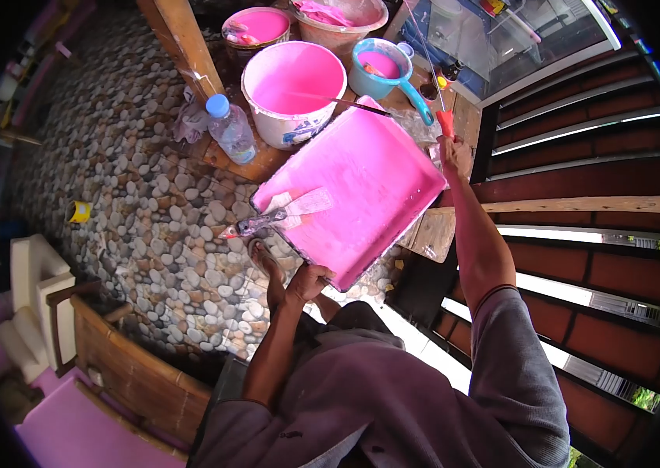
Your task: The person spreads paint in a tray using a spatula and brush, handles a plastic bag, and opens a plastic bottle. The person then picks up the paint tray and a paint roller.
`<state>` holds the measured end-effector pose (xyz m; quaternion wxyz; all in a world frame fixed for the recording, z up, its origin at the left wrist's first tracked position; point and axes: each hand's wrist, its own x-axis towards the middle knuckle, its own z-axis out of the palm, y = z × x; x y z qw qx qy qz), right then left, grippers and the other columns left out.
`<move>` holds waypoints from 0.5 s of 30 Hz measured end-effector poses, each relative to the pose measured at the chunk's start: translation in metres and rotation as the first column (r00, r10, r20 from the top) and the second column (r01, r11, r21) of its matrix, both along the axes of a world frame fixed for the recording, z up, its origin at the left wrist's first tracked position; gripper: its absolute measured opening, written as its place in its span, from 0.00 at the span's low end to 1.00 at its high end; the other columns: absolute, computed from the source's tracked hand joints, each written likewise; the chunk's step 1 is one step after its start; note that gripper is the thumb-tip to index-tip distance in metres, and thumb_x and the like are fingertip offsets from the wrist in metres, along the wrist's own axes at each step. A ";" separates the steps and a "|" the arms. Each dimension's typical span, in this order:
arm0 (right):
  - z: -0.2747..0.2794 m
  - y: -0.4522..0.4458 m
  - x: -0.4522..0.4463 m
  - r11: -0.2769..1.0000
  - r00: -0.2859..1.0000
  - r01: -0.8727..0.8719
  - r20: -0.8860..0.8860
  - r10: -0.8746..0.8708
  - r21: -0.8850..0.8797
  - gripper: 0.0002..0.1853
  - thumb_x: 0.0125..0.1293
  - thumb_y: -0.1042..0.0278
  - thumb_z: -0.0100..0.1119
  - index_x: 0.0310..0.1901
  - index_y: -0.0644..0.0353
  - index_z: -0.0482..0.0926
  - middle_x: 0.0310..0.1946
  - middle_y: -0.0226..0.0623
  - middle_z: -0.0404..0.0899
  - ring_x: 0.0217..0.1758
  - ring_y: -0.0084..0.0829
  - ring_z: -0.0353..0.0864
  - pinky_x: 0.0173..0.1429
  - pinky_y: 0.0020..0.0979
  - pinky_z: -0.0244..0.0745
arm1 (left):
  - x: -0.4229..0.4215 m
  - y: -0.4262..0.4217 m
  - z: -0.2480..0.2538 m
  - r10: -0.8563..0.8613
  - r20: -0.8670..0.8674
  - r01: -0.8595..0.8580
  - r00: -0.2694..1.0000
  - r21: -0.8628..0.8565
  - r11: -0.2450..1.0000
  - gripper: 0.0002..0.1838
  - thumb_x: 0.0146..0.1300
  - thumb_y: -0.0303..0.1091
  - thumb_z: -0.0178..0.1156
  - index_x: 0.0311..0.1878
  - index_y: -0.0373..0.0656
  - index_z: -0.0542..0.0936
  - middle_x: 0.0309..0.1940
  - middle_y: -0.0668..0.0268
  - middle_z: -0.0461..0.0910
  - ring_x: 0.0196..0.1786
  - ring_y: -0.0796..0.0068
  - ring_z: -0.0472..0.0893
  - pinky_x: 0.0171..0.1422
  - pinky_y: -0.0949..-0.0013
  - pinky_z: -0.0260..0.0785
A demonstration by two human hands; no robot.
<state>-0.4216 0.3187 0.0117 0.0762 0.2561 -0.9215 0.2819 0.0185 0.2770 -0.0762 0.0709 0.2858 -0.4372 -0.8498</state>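
A paint tray [357, 175], coated in pink, is tilted in front of me. My left hand [310, 282] is closed around its near edge. Two paint-smeared scrapers [303, 204] lie across the tray's left side, their handles sticking out past the rim. At the right, my right hand [452, 152] is closed on a red-handled tool [445, 122] with a thin rod running up out of view; its far end does not show. Just beyond the tray stands a white bucket [292, 129] of pink paint, with a dark-handled stick [361, 107] resting across its rim.
A blue dipper [381, 82] of pink paint, a smaller paint can [256, 30] and a basin [342, 27] stand behind. A capped plastic bottle [231, 132] sits beside a wooden post [182, 47]. Slatted boards [587, 207] line the right; a bamboo bench [131, 347] stands lower left.
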 end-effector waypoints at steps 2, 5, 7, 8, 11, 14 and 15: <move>0.003 -0.002 0.006 0.998 0.992 -0.032 0.118 0.038 -0.048 0.25 0.62 0.43 0.49 0.35 0.61 0.81 0.23 0.42 0.77 0.27 0.39 0.77 0.33 0.38 0.69 | -0.002 0.004 0.004 0.057 -0.049 -0.052 0.997 0.110 0.993 0.08 0.49 0.22 0.63 0.33 0.44 0.84 0.30 0.63 0.83 0.37 0.70 0.83 0.44 0.72 0.72; 0.008 0.001 0.015 0.926 0.937 -0.320 0.077 0.341 -0.202 0.21 0.66 0.49 0.47 0.35 0.61 0.80 0.22 0.38 0.75 0.25 0.33 0.75 0.32 0.35 0.69 | -0.001 0.005 0.012 0.109 -0.047 -0.100 0.993 0.155 0.983 0.07 0.49 0.22 0.63 0.32 0.43 0.84 0.30 0.63 0.83 0.36 0.70 0.83 0.44 0.72 0.72; -0.022 0.005 0.002 0.902 0.913 -0.408 -0.065 0.402 -0.143 0.20 0.67 0.51 0.46 0.35 0.61 0.80 0.21 0.36 0.75 0.24 0.32 0.74 0.32 0.34 0.69 | 0.005 0.004 0.002 0.073 -0.061 -0.070 0.995 0.037 0.997 0.08 0.49 0.21 0.62 0.34 0.41 0.83 0.30 0.63 0.83 0.34 0.69 0.83 0.43 0.71 0.73; -0.078 0.009 -0.029 0.822 0.896 -0.430 -0.062 0.441 -0.374 0.20 0.67 0.51 0.46 0.35 0.61 0.80 0.22 0.35 0.75 0.24 0.30 0.74 0.32 0.33 0.69 | 0.009 0.003 -0.005 0.061 -0.062 -0.061 0.996 -0.003 0.998 0.08 0.49 0.21 0.62 0.35 0.40 0.82 0.30 0.63 0.83 0.34 0.69 0.83 0.43 0.70 0.73; -0.119 0.011 -0.037 0.727 0.899 -0.393 -0.068 0.433 -0.563 0.18 0.65 0.53 0.51 0.35 0.61 0.78 0.22 0.29 0.74 0.25 0.26 0.73 0.30 0.29 0.67 | 0.013 -0.001 -0.020 0.099 -0.023 -0.068 0.995 0.568 0.820 0.16 0.48 0.18 0.58 0.44 0.34 0.76 0.35 0.62 0.79 0.35 0.68 0.80 0.45 0.68 0.74; -0.051 0.010 0.018 0.792 0.910 -0.324 0.058 0.411 -0.517 0.18 0.62 0.52 0.56 0.34 0.63 0.77 0.21 0.25 0.72 0.25 0.23 0.73 0.27 0.27 0.65 | 0.026 -0.007 -0.004 0.171 0.009 -0.153 0.985 0.491 0.858 0.16 0.47 0.18 0.58 0.43 0.35 0.76 0.36 0.62 0.79 0.39 0.70 0.79 0.48 0.69 0.72; -0.023 0.007 0.038 0.818 0.885 -0.291 0.184 0.427 -0.496 0.19 0.61 0.51 0.56 0.33 0.63 0.77 0.20 0.27 0.72 0.24 0.24 0.73 0.27 0.29 0.65 | 0.025 -0.012 0.023 0.242 0.032 -0.222 0.970 0.527 0.820 0.17 0.46 0.18 0.58 0.43 0.34 0.76 0.36 0.62 0.79 0.40 0.70 0.79 0.52 0.69 0.71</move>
